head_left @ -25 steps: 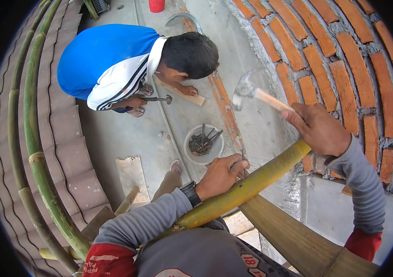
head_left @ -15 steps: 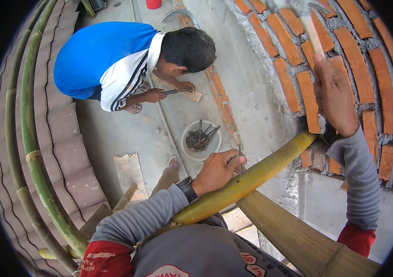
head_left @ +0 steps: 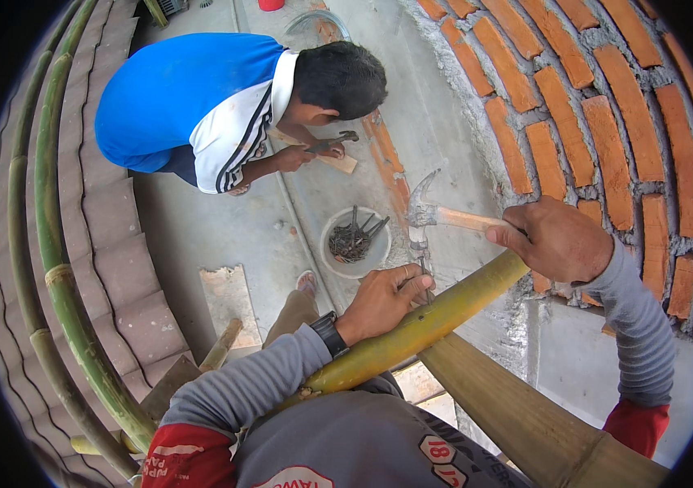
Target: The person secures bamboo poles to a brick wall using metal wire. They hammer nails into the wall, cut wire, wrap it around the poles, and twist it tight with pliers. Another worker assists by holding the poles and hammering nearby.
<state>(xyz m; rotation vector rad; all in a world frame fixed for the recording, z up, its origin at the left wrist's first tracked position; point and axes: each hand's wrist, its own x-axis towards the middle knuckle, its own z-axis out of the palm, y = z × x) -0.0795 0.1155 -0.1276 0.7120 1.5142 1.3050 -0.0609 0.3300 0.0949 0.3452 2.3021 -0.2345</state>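
Observation:
My right hand (head_left: 562, 240) is wrapped round the wooden handle of a claw hammer (head_left: 464, 218), with a grey metal head. The hammer's striking face is down at the top of a thin nail (head_left: 426, 272). Between thumb and fingers, my left hand (head_left: 383, 302) pinches that nail upright against a yellow-green bamboo pole (head_left: 468, 307). The left wrist, with a dark watch, lies over the pole. A thicker, dry bamboo pole (head_left: 517, 398) runs below it toward the lower right. Where the nail's point meets the bamboo is hard to make out.
A white bucket (head_left: 332, 262) of nails stands on the concrete below. Beyond it a crouching co-worker (head_left: 192, 106) holds another hammer over a wooden board (head_left: 338, 163). A brick wall (head_left: 607, 154) rises at right; roof tiles (head_left: 111, 252) and long green bamboo poles (head_left: 58, 236) lie at left.
My right hand has swung the hammer down and left from beside the brick wall to the nail. My left hand stays put. The co-worker's hammer has shifted slightly.

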